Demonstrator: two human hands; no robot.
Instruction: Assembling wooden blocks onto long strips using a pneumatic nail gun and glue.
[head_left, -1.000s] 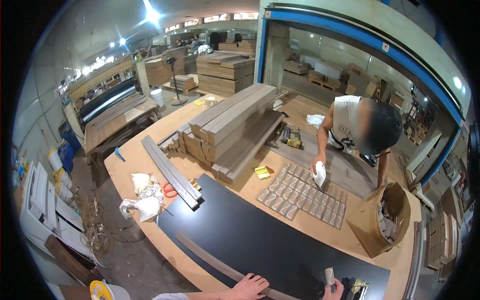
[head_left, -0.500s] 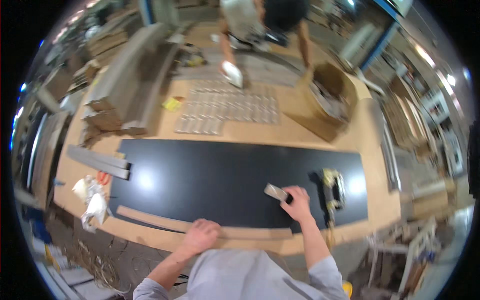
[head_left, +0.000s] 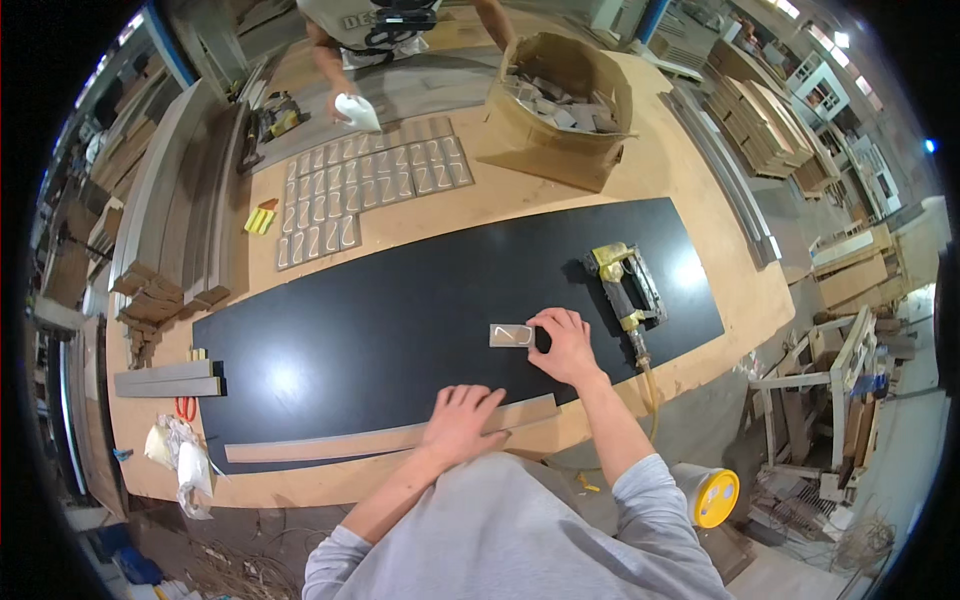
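Note:
My right hand (head_left: pixel 565 345) is closed on one end of a small rectangular wood piece (head_left: pixel 510 335), gripped between thumb and fingers. A white squiggle like glue shows on the piece's upper face. It is over the large black panel (head_left: pixel 400 310); whether it touches the panel I cannot tell. Along the panel's near edge lies a long thin wood-coloured strip (head_left: pixel 340 440). My left hand (head_left: pixel 462 425) rests at this strip with fingers spread, holding nothing. To the right, a yellowish nail gun (head_left: pixel 625 290) with a hose lies on the panel.
Across the table, a person's hand (head_left: pixel 340 105) holds a white bottle (head_left: pixel 358 112) near rows of squiggle-marked pieces (head_left: pixel 375 180). A cardboard box (head_left: pixel 560 150) of offcuts stands at the far right. Long boards (head_left: pixel 175 200) are stacked left. Red-handled scissors (head_left: pixel 186 408) lie near crumpled white plastic (head_left: pixel 178 455).
My view has turned. My right hand has levelled the wood piece, and its squiggled face now shows. My left hand's fingers have spread along the strip.

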